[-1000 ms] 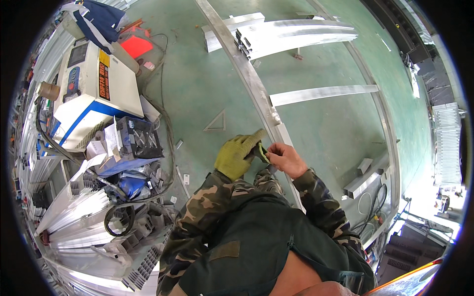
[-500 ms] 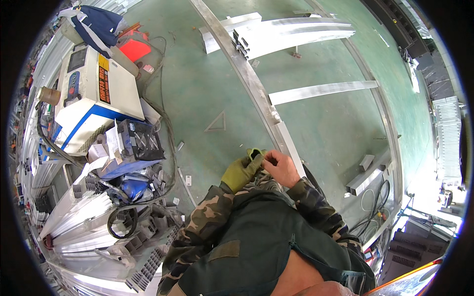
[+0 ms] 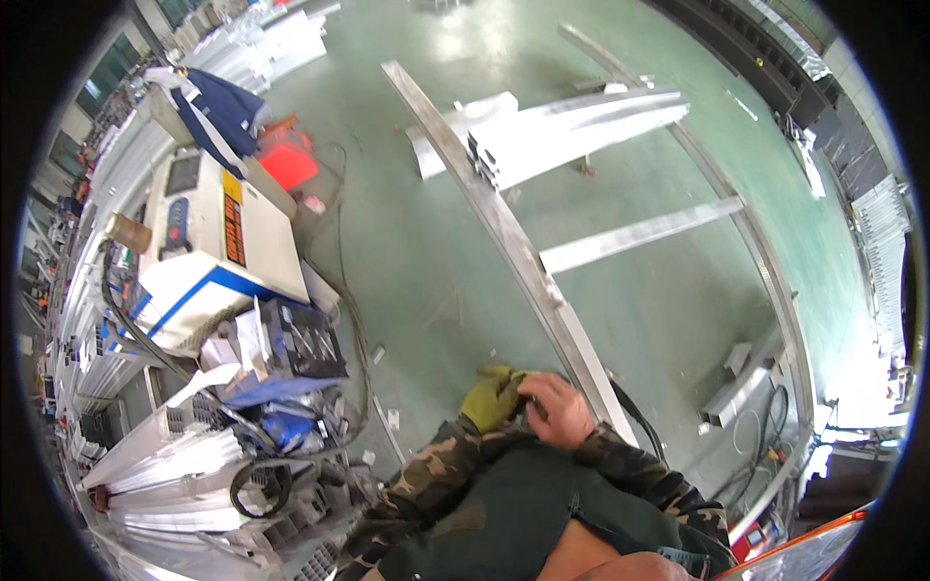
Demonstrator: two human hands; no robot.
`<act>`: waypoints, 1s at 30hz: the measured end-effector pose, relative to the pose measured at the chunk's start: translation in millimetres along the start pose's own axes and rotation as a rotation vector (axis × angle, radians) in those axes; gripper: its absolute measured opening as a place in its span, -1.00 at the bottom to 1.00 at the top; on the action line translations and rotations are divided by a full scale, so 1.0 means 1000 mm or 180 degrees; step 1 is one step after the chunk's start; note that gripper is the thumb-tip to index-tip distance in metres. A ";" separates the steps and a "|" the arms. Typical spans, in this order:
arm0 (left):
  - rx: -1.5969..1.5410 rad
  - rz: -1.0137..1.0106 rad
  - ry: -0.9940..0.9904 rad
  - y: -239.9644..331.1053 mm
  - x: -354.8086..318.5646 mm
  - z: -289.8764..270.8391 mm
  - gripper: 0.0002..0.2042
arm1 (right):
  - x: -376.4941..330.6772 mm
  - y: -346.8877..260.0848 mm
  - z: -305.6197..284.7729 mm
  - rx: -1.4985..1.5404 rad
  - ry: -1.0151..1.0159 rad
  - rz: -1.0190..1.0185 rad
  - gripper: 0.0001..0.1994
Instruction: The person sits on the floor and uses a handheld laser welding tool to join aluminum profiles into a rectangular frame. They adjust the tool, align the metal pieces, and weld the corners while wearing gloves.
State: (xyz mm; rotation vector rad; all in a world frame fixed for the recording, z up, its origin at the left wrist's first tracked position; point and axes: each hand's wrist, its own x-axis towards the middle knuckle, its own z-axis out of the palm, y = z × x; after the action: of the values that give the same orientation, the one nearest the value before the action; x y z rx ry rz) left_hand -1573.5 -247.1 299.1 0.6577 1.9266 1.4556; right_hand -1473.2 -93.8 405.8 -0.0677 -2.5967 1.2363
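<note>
The person wears a camouflage jacket with long sleeves under a dark green apron; the left hand [image 3: 492,397] has a yellow-green glove, the right hand [image 3: 559,412] none.

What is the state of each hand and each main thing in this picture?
left hand: wears a yellow-green glove, close to the chest
right hand: bare, fingers bent, touching the glove
long metal bar: lying flat on the green floor
white and blue machine: standing upright
black cable: coiled
</note>
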 end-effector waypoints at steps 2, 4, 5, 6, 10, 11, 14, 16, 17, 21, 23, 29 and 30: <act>0.0025 -0.0077 -0.0039 0.027 -0.002 -0.012 -0.64 | -0.003 0.009 0.012 -0.0218 -0.0069 -0.0203 -0.64; -0.0505 -0.0308 -0.0251 0.023 0.000 -0.016 -0.63 | -0.008 0.014 0.019 -0.0330 -0.0230 0.0082 -0.59; -0.0666 -0.0615 -0.0377 0.027 -0.001 -0.018 -0.60 | -0.015 0.016 0.022 -0.0437 -0.0420 0.0296 -0.57; -0.0172 -0.0528 -0.0332 0.025 0.001 -0.019 -0.58 | -0.018 0.019 0.025 -0.0628 -0.0633 0.0400 -0.54; 0.1347 -0.0332 0.0008 0.025 -0.001 -0.027 -0.58 | -0.018 0.021 0.034 -0.1552 -0.2196 0.0781 -0.44; 0.1613 -0.0293 0.0091 0.029 -0.001 -0.027 -0.60 | -0.017 0.021 0.036 -0.1856 -0.2731 0.0881 -0.41; 0.1736 0.0443 0.0368 0.037 -0.002 -0.015 -0.66 | -0.008 0.063 0.051 -0.1899 -0.2897 0.0934 -0.62; 0.1623 0.0783 0.0381 0.055 -0.009 -0.011 -0.71 | -0.005 0.103 0.048 -0.1830 -0.2656 0.0999 -0.77; 0.1724 0.0566 0.0146 0.060 -0.011 -0.012 -0.72 | -0.003 0.113 0.046 -0.1617 -0.2345 0.1057 -0.79; 0.2148 -0.0040 -0.0721 0.072 -0.015 -0.009 -0.73 | -0.001 0.173 0.040 -0.0102 -0.1281 0.1236 -0.76; 0.2287 -0.0255 -0.0865 0.067 -0.016 -0.009 -0.73 | 0.013 0.149 0.029 0.0051 -0.1499 0.1274 -0.77; 0.1939 -0.0459 -0.0998 0.049 0.000 0.020 -0.68 | 0.015 0.133 0.031 0.1487 -0.1248 0.2733 -0.63; 0.1732 -0.0433 -0.1001 0.044 0.003 0.026 -0.69 | 0.012 0.133 0.034 0.2225 -0.0919 0.2580 -0.61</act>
State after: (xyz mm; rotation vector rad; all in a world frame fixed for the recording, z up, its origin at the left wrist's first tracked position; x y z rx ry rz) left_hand -1555.8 -216.3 336.3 0.9117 2.0652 0.6863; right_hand -1503.0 -32.7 285.8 -0.9237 -2.2157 2.5144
